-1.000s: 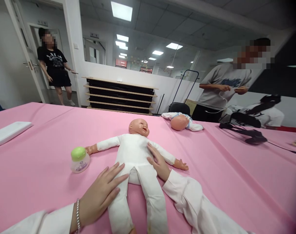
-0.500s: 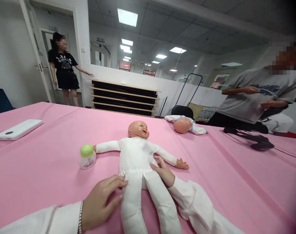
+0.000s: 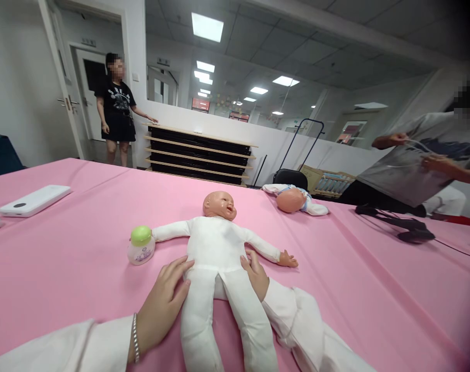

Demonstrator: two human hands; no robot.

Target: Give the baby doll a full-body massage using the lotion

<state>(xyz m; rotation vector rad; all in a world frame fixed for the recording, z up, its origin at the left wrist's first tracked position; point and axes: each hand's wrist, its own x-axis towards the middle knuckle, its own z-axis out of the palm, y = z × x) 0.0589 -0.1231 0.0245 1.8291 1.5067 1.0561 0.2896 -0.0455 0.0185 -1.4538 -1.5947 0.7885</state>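
A pink-covered worktop (image 3: 72,279) fills the lower frame. At its lower centre a white-bodied doll (image 3: 216,240) lies on its back, arms outstretched. Left of centre, the left hand (image 3: 163,299), fingers loosely spread, touches its hip; right of centre, the right hand (image 3: 257,279), thumb and forefinger parted, touches its waist. A green-lidded jar (image 3: 141,251) stands at centre left.

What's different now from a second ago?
The right hand has slid down from chest to waist on the white cloth-bodied doll; the left hand has shifted from its upper thigh to its hip's outer side. The person in the grey T-shirt has moved rightward. Both hands still touch the doll, which stays on its back, the round, green-capped translucent bottle beside its arm.
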